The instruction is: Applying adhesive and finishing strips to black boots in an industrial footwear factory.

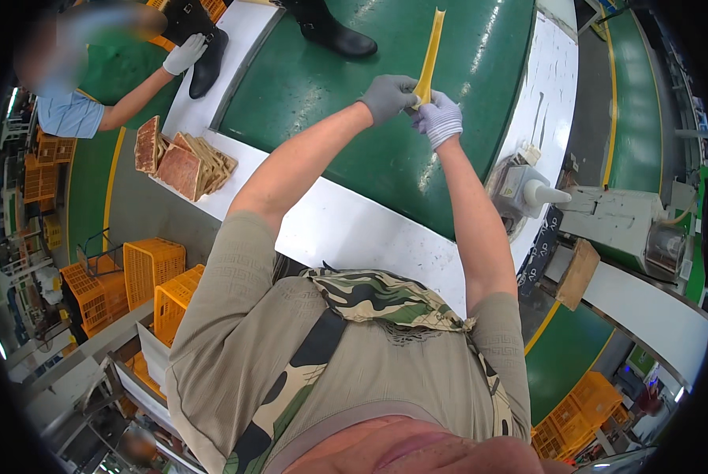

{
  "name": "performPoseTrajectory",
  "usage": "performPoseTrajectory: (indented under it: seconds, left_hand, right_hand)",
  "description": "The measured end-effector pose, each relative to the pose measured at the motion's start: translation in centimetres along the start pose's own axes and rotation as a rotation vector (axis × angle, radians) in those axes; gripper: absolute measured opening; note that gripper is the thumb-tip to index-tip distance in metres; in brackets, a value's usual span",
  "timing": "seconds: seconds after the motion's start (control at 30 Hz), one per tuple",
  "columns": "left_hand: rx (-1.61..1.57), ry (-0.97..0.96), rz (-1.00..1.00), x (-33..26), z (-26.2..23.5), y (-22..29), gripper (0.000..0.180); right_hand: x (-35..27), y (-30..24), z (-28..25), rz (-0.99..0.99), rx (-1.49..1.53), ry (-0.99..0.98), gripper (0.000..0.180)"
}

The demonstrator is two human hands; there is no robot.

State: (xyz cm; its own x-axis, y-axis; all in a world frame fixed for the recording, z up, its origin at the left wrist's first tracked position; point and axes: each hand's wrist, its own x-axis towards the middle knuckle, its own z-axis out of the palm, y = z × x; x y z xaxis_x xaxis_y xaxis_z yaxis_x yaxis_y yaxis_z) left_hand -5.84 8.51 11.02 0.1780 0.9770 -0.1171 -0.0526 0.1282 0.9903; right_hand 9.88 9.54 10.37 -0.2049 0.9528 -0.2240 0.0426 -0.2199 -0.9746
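Note:
Over the green belt (346, 166), both my hands meet at the lower end of a long yellow strip (428, 67). It is hollowed lengthwise like a trough and points away from me, its far end free. My left hand (389, 99), in a grey glove, is closed on the strip's near end from the left. From the right, my right hand (439, 120), in a pale striped glove, pinches the same end. The fingers partly hide that end. Beyond my left hand a black boot (338, 35) stands on the belt, touched by neither hand.
At the far left a co-worker's gloved hand (185, 54) rests on another black boot (206, 67). A stack of brown square slabs (192, 164) lies on the white table edge (346, 229). A white-nozzled container (523, 189) stands on the right. Orange crates (152, 265) are at lower left.

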Motion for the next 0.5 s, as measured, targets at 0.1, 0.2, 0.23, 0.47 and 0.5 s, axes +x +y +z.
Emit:
performPoseTrajectory:
  seconds: [0.1, 0.2, 0.23, 0.47, 0.5]
  left_hand:
    - [0.000, -0.004, -0.030, 0.2, 0.0, -0.2, 0.038]
    - [0.021, -0.008, -0.039, 0.4, -0.1, -0.3, 0.038]
    - [0.032, -0.011, -0.050, 0.4, 0.0, -0.2, 0.038]
    - [-0.027, -0.019, -0.008, 0.9, -0.4, -1.2, 0.038]
    - [0.000, -0.011, -0.022, 0.8, -0.3, -1.3, 0.038]
  right_hand:
    - [0.4, 0.6, -0.2, 0.021, 0.017, -0.004, 0.035]
    - [0.2, 1.0, -0.1, 0.009, 0.035, 0.025, 0.035]
    - [0.2, 1.0, -0.2, -0.001, 0.037, 0.023, 0.035]
    - [0.5, 1.5, 0.3, -0.011, 0.081, 0.017, 0.036]
    - [0.4, 1.6, 0.2, 0.000, 0.089, 0.021, 0.036]
